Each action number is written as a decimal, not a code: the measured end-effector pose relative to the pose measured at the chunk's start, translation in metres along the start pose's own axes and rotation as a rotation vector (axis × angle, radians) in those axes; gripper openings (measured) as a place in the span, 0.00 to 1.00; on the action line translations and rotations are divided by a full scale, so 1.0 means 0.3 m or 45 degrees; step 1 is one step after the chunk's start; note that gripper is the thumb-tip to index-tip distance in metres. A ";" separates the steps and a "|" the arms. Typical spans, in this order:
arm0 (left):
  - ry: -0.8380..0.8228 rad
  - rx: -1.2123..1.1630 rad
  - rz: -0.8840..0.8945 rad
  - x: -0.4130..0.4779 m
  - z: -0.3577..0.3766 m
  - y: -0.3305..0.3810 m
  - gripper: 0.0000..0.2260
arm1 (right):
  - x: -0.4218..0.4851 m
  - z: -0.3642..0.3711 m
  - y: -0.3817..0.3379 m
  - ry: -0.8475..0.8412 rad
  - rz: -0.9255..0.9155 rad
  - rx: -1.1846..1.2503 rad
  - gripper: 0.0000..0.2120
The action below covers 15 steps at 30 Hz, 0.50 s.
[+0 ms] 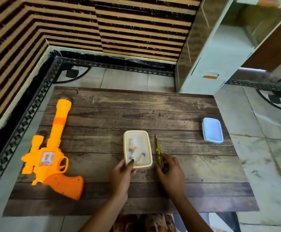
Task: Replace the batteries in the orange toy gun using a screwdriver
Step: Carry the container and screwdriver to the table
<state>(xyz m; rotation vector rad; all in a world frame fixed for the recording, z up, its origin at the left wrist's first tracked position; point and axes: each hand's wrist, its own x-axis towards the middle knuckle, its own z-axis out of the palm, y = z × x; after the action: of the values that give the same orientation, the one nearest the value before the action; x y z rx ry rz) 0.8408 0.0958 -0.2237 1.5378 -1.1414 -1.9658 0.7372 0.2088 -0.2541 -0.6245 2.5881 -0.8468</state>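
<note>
Item under inspection: one orange and yellow plastic toy gun (52, 158). It lies flat on its side at the left of the dark wood-plank table (170, 114), barrel pointing away, well apart from both hands. A paper label faces up on the body, and the darker orange grip is nearest the person.

Handling assessment: the toy appears to be a hollow moulded shell, so it is judged light, rigid and fairly smooth. The grip or the thick body behind the trigger guard would give the surest hold. The long barrel would lever awkwardly. No battery cover or screw can be made out.

Hands: the left hand (121, 173) pinches the near corner of the cream rectangular plastic tub (137, 132), with one finger over its rim. The right hand (170, 173) has its fingers curled round the near end of the yellow clear-handled screwdriver (158, 150). The tool lies just beside the tub's right wall, tip pointing away. It is slim and stiff, and its handle looks likely to be slick.

Count:
- toy gun: one
- screwdriver: one
- tubs: two, the second being a pale blue lidded plastic tub (212, 129) at the far right
- small cylindrical batteries (135, 151) loose in the cream tub: at least three; blur prevents a firm count

The batteries are judged small and prone to rolling.
</note>
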 end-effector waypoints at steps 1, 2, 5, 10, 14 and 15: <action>0.018 0.027 0.030 0.003 0.002 -0.007 0.14 | -0.004 0.008 0.000 0.017 -0.007 -0.025 0.20; 0.026 0.040 0.053 0.001 0.000 -0.013 0.14 | -0.013 0.018 0.001 0.048 -0.015 -0.039 0.21; 0.014 0.062 0.109 0.003 -0.010 -0.026 0.14 | -0.036 0.049 0.002 0.191 -0.076 -0.069 0.22; 0.035 -0.057 0.200 -0.024 -0.053 -0.057 0.18 | -0.048 0.068 0.005 0.285 -0.124 -0.079 0.21; 0.294 0.020 0.491 -0.062 -0.159 -0.103 0.13 | -0.058 0.067 0.010 0.300 -0.131 -0.094 0.21; 0.361 0.082 0.595 -0.071 -0.188 -0.109 0.13 | -0.057 0.071 0.015 0.302 -0.132 -0.100 0.20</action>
<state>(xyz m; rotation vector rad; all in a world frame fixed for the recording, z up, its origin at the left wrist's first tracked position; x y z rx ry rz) 0.9057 0.1106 -0.2401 1.3692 -1.3052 -1.3724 0.7597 0.2107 -0.2700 -0.7257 2.8345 -0.9036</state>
